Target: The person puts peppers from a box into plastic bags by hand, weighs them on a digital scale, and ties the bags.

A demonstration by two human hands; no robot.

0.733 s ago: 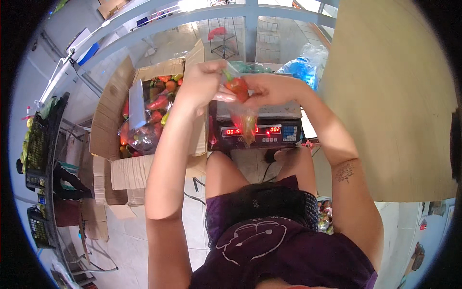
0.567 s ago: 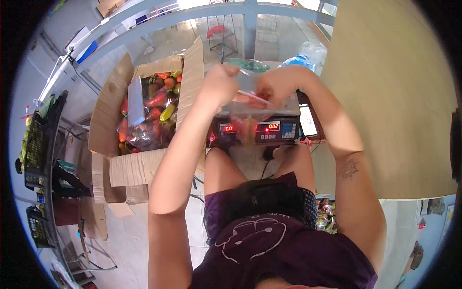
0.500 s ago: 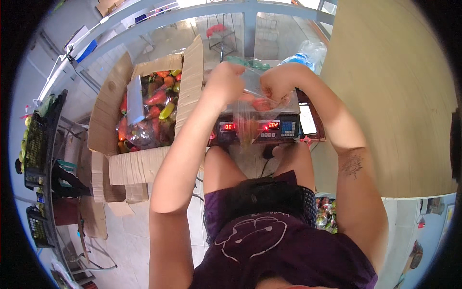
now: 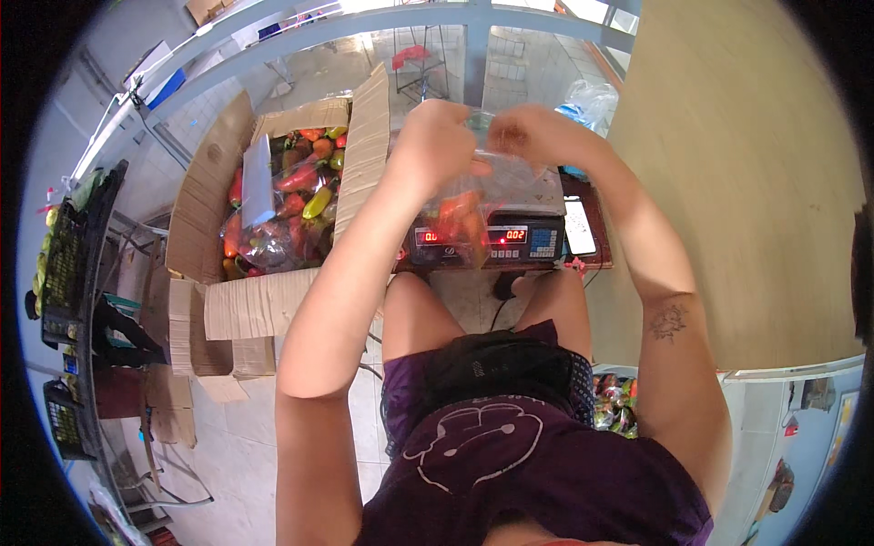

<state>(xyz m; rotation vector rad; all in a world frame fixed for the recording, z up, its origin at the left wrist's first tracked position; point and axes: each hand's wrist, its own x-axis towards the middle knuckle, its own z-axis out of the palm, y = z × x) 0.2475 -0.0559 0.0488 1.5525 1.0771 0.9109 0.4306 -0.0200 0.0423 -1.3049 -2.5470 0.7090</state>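
Observation:
A clear plastic bag [image 4: 466, 218] with red and orange peppers at its bottom hangs in front of the digital scale [image 4: 523, 238]. My left hand [image 4: 439, 141] is closed on the bag's upper left side. My right hand [image 4: 537, 136] is somewhat blurred, its fingers curled in at the bag's upper right side, with clear film stretching between both hands. Behind the bag the scale's metal pan partly shows, and its red display is lit. To the left, a cardboard box [image 4: 364, 150] holds many red, green and yellow peppers [image 4: 300, 177], some in clear plastic.
A phone [image 4: 578, 227] lies right of the scale on a dark table. Clear plastic bags [image 4: 587, 107] sit behind it. A large wooden panel [image 4: 737, 200] stands at right. Black crates [image 4: 77, 273] stand at far left. More bagged produce [image 4: 616, 405] rests by my right side.
Both hands have risen slightly. The bag's peppers have gathered lower, and its film has gone from spread toward the right to hanging straighter. The right hand has shifted up.

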